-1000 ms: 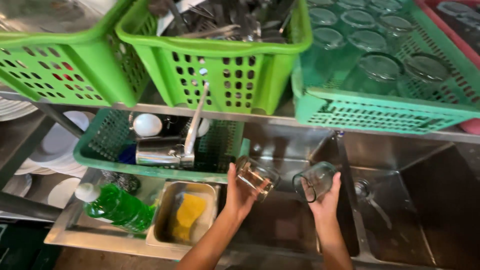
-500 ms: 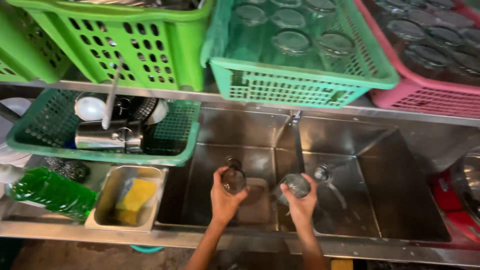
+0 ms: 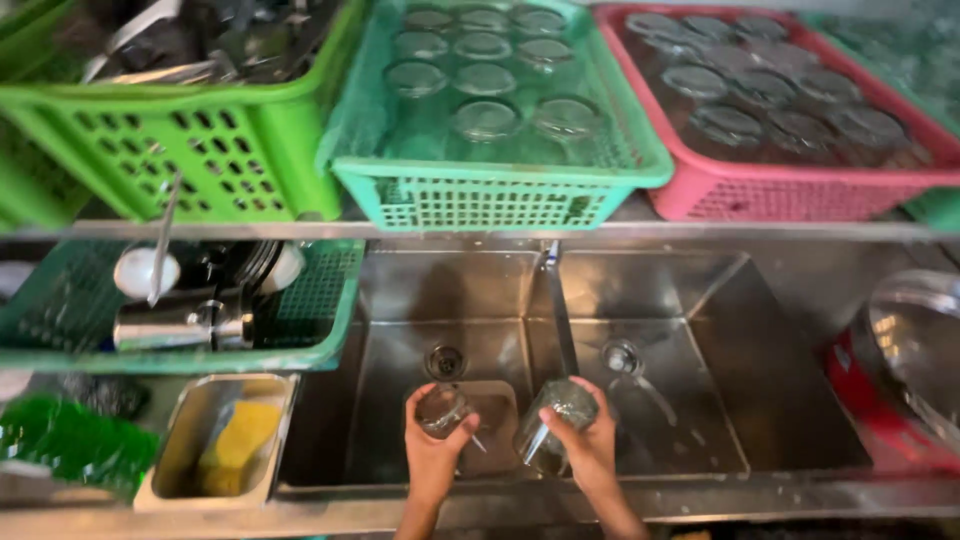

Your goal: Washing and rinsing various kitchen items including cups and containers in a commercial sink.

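My left hand [image 3: 432, 455] grips a clear drinking glass [image 3: 443, 409] over the left basin of a steel double sink [image 3: 700, 330]. My right hand [image 3: 588, 447] holds a second clear glass [image 3: 553, 423], tilted, just over the divider between the two basins. Both glasses sit side by side, a little apart, low in the view. On the shelf above, a teal basket [image 3: 480, 195] holds several upturned glasses and a pink basket [image 3: 800, 185] holds several more.
A green basket [image 3: 200, 150] with utensils stands on the shelf at upper left. Below it a green tray [image 3: 320, 300] holds cups and steel ware. A steel tub [image 3: 175, 455] with a yellow sponge [image 3: 236, 446] sits left of the sink. A steel bowl [image 3: 915, 335] lies at right.
The view has swung right and pulled back, bringing the pink basket into sight. Both hands with their glasses have sunk lower over the sink and stay close together.
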